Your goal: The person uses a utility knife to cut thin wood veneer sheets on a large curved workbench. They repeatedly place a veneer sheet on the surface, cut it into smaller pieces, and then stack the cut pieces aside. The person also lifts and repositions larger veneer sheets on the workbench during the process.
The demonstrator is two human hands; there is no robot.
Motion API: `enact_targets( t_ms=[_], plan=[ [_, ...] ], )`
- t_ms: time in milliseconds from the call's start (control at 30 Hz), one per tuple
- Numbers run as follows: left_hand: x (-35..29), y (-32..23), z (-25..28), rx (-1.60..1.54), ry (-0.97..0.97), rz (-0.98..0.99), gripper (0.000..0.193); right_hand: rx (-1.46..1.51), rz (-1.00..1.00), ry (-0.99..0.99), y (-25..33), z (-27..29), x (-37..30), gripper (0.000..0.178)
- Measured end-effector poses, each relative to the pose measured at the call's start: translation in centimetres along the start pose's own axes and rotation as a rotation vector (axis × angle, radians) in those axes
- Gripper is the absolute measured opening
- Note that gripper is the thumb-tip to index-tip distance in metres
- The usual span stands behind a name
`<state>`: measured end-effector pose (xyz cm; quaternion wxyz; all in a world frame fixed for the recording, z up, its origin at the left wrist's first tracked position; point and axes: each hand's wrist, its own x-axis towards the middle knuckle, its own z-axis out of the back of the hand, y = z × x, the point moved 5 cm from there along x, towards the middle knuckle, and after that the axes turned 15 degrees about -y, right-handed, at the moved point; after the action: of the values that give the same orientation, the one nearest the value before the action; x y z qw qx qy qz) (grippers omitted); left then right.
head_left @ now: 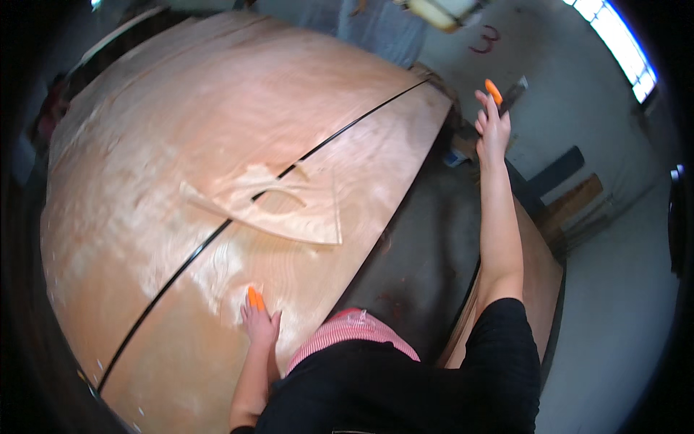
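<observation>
Resting flat on the veneer (217, 145), the left hand (259, 322) lies open, fingers spread, holding nothing; an orange cot (255, 297) covers one fingertip. The veneer consists of large thin sheets spread over a wide stack, with a dark gap (238, 213) running diagonally between two sheets. A torn patch (278, 206) lies across that gap, well ahead of the left hand. The right hand (492, 126) is raised at arm's length beyond the stack's far right corner, fingers loosely open, gripping nothing, an orange cot (494, 91) on one finger. A dark table (426, 246) shows beside the stack.
</observation>
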<state>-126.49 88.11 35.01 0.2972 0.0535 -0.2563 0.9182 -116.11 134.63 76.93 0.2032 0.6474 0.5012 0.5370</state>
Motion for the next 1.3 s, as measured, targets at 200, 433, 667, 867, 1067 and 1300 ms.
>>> enact_targets(
  t_ms=[200, 433, 667, 867, 1067, 1300],
  plan=[
    [-0.2, -0.5, -0.1, 0.009, 0.012, -0.075, 0.075, 0.041, 0.048, 0.021, 4.2, -4.5, 7.9, 0.027],
    [-0.5, 0.9, 0.0, 0.072, 0.042, -0.054, 0.072, 0.116, -0.306, 0.079, -0.7, -13.2, 10.5, 0.005],
    [-0.2, 0.3, -1.0, 0.067, 0.038, -0.096, 0.071, 0.095, -0.312, 0.292, -1.3, -12.4, 10.9, 0.013],
    [-0.1, 0.2, -0.3, 0.078, 0.027, -0.09, 0.072, -0.127, -0.252, 0.286, -4.4, -9.1, 6.1, 0.018],
    [0.3, -0.5, 0.0, 0.072, 0.029, -0.099, 0.073, -0.3, -0.521, 0.361, -11.7, -1.3, -2.3, 0.022],
    [-0.1, 0.1, -0.7, 0.071, 0.047, -0.059, 0.074, -0.312, -0.961, 0.39, -16.3, 5.2, -10.0, 0.012]
  ],
)
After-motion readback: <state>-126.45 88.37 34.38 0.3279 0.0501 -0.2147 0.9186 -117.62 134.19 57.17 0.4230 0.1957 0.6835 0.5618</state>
